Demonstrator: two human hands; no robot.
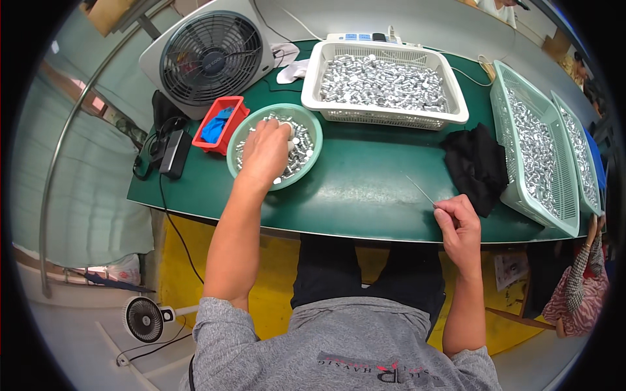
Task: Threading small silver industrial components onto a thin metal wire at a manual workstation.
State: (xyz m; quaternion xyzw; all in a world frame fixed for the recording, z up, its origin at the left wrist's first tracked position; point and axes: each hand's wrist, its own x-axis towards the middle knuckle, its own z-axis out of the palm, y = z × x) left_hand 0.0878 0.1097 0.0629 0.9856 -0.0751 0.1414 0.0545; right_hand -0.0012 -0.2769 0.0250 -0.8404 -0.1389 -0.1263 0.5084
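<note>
My left hand [266, 151] reaches down into a round light-green bowl [313, 158] of small shiny metal cylinders [301, 140]. Its fingers curl downward among the pieces, and a whitish spot shows by the fingertips; what they grip is hidden. Over the table's front edge, my right hand [458, 225] is closed in a pinch on a thin metal rod [420, 189]. The rod slants up and to the left, its far tip free above the green tabletop.
A white basket [385, 117] of metal cylinders stands at the back. Green baskets [544, 212] of similar pieces and a black cloth [476, 166] are on the right. Left lie a box fan [212, 58], a red bin [225, 124] with blue material, and a black adapter [175, 155]. Another person [580, 290] sits far right.
</note>
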